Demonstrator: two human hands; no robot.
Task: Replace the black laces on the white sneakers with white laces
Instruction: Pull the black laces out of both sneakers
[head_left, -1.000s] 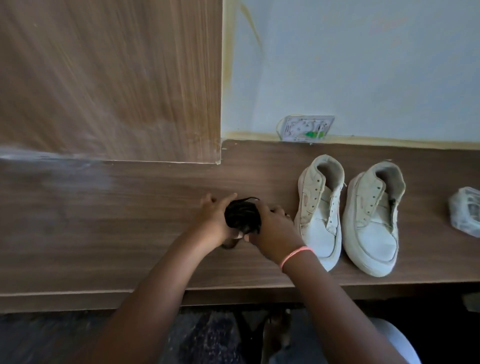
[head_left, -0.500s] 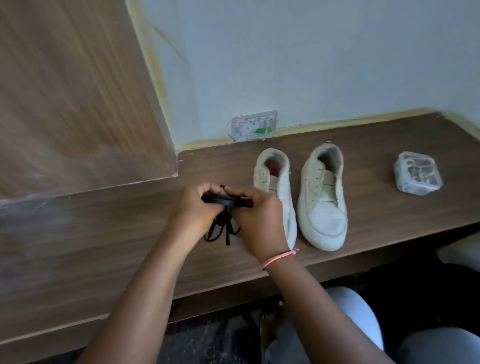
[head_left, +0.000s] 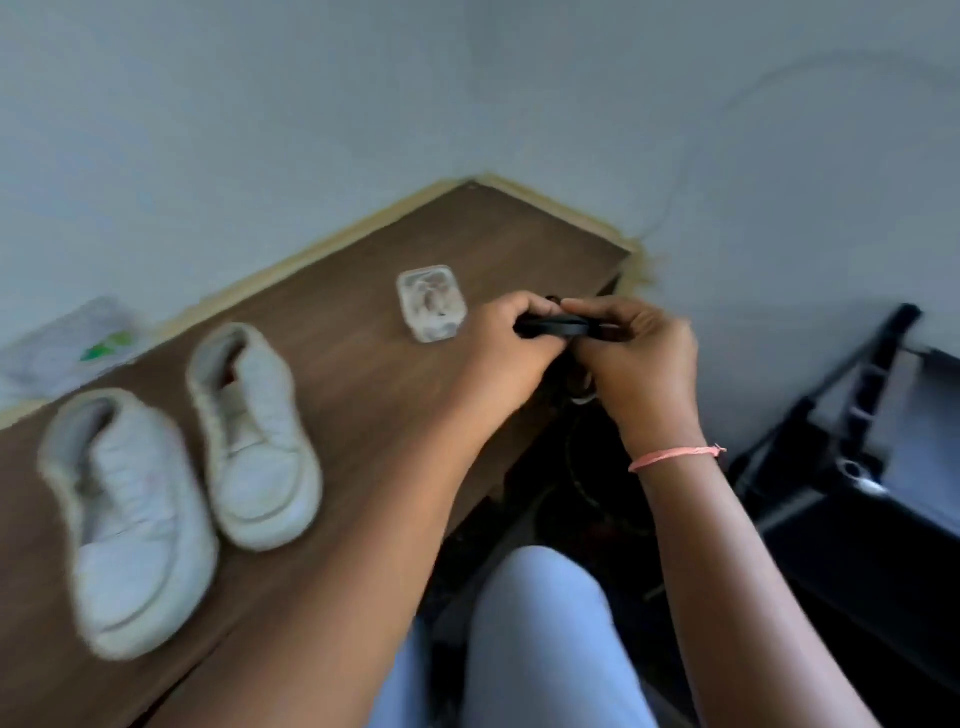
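Two white sneakers stand side by side on the brown desk (head_left: 363, 322), with no laces visible in them: one (head_left: 124, 519) at the left and one (head_left: 254, 436) to its right. Both hands are raised near the desk's right end. My left hand (head_left: 509, 343) and my right hand (head_left: 639, 364) together pinch a bundle of black laces (head_left: 556, 328), stretched flat between the fingers. More of the bundle hangs hidden behind my right hand. The frame is blurred by motion.
A small clear plastic box (head_left: 431, 304) with pale contents sits on the desk just left of my left hand. A white packet with green print (head_left: 72, 348) leans at the wall behind the sneakers. Black furniture (head_left: 857, 441) stands at the right, beyond the desk's end. My knee (head_left: 540, 623) is below.
The view has swung right, so the sneakers now sit at the left. Both hands have carried the black laces from beside the sneakers to the desk's right end, past the clear box.
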